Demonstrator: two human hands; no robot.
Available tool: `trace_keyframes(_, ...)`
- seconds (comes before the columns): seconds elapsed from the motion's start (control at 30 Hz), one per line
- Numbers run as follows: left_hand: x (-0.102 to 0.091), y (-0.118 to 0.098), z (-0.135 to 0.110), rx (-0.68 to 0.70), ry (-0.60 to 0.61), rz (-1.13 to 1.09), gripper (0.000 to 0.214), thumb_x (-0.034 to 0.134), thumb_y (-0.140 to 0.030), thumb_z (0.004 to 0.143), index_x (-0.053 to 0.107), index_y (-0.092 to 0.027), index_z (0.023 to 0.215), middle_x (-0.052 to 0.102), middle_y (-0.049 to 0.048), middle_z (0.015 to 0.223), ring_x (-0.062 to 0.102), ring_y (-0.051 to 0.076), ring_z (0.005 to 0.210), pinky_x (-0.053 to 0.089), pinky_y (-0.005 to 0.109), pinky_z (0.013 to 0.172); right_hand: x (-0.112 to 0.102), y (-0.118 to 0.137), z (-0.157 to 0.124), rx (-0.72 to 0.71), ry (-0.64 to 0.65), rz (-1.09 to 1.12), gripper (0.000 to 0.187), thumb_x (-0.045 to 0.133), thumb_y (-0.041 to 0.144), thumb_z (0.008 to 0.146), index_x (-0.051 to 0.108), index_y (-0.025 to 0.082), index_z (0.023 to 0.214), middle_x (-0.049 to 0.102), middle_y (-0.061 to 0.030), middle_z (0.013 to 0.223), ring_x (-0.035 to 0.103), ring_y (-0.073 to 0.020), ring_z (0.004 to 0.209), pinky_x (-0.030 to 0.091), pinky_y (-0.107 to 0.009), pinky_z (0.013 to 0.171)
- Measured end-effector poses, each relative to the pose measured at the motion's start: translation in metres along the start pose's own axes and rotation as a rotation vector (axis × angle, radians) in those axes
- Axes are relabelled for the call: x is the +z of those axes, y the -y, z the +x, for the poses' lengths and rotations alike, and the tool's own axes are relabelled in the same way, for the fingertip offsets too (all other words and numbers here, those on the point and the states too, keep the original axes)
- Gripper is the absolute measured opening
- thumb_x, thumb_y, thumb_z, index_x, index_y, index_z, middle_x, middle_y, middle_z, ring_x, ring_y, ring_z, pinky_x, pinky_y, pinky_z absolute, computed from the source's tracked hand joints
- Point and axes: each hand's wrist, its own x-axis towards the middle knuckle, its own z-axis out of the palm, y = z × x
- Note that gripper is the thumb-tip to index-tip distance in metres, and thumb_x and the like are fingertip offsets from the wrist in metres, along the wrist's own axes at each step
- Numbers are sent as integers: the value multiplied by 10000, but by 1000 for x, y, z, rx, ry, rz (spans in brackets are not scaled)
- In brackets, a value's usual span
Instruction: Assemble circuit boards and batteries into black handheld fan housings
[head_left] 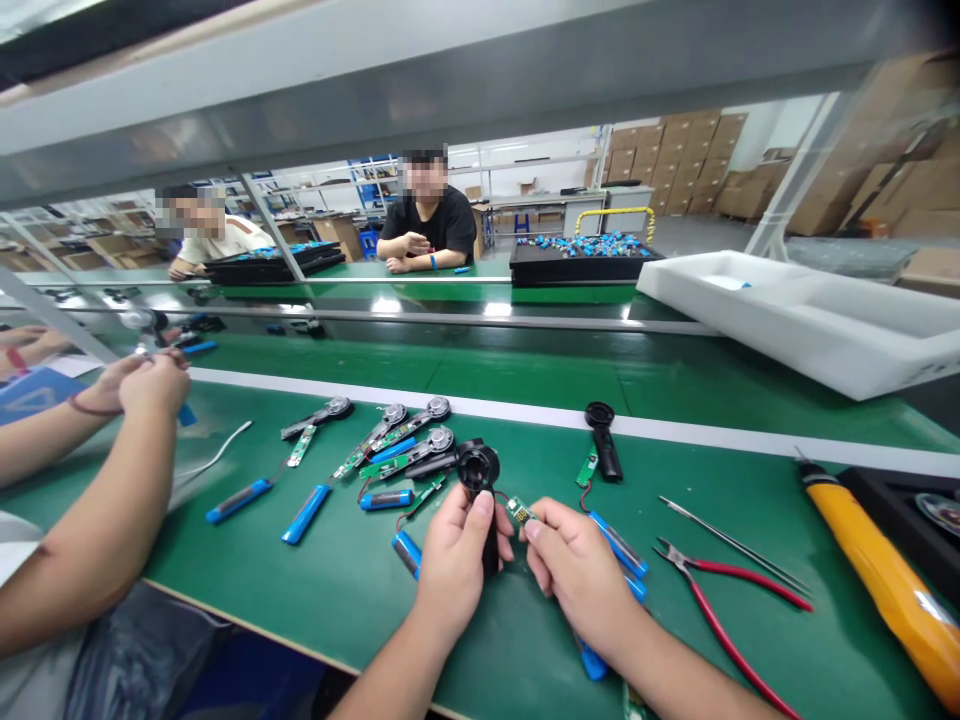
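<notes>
My left hand [454,565] grips a black handheld fan body [478,470] upright by its handle. My right hand [577,570] pinches a small green circuit board [519,511], which sits close to the fan's head, with thin wires running from it. Blue cylindrical batteries [619,545] with attached wires lie beside and under my right hand. Another black fan handle [604,445] lies just beyond it. Several opened fan parts with green boards [405,440] are spread on the green bench mat [517,375] ahead of my left hand.
To the right lie red-handled pliers [720,590], tweezers [735,545] and a yellow electric screwdriver [877,560]. A co-worker's hands [150,385] work at the left. Across the bench sit other people, black trays of blue parts and a white foam tray [787,320].
</notes>
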Motion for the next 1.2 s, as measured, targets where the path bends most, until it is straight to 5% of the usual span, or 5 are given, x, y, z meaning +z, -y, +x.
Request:
trace_keyframes(0.23,-1,-4,17,-98,-76,-345,625,809,-704,706,640,-142,919,539,-81,510,382,48,339,257,158,324,21,11,20,-76,-41,-50,289,499,419,899,554,221,697,474,74,419,389,-112,388,324,-227,441)
trace_keyframes(0.43,-25,-48,25,-54,-99,-617,366,566,-498,1024,644,-143,1069,533,-72,635,401,39,397,290,147,337,66,52,51,-279,-25,-76,270,521,407,873,593,218,694,600,26,509,558,-149,425,463,-231,468)
trace_keyframes(0.67,-65,-77,21,-24,-78,-679,316,575,-447,1034,645,-139,1040,553,-62,680,411,39,416,319,152,344,113,62,60,-364,-24,-3,274,522,417,878,647,220,736,719,-20,601,681,-196,479,528,-251,496)
trace_keyframes(1.2,-75,-60,34,21,16,-681,360,593,-455,1022,617,-146,839,521,-80,615,411,47,408,365,172,377,111,68,61,-420,17,19,317,478,451,945,582,250,723,727,-39,612,667,-205,466,549,-286,517)
